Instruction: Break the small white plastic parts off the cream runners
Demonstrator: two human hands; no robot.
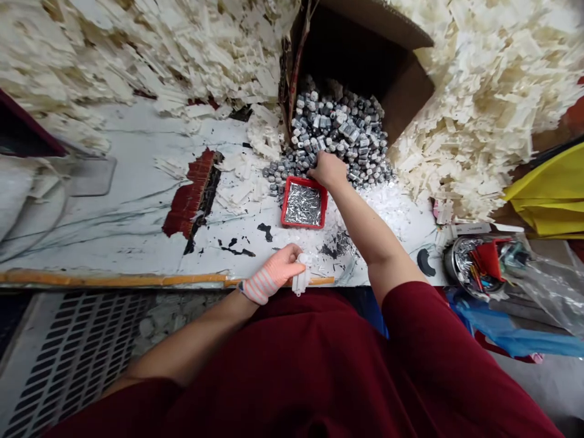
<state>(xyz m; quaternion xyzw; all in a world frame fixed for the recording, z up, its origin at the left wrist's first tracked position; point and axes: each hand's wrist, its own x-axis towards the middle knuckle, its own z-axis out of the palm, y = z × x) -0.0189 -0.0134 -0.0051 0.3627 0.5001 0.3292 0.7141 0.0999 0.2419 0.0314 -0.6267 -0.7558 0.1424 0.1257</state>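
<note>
We see a cardboard box point(365, 36) at upper centre, spilling grey metal fittings point(337, 131) onto the white surface point(137, 207). Our right fingers point(329, 167) curl into these heavy-looking, slick pieces; any hold is unclear. At lower centre, our gloved left hand point(270, 275), below a red tray point(292, 210), pinches a light, stiff white plastic part point(301, 277) by its edge.

The top edge cuts off the cardboard box point(401, 79). Below it, the fingers of my right hand point(329, 170) vanish among the metal pieces point(335, 125), the red tray's point(292, 224) contents are too small to tell, and my left hand point(274, 274) hides part of a white plastic piece point(301, 281).
</note>
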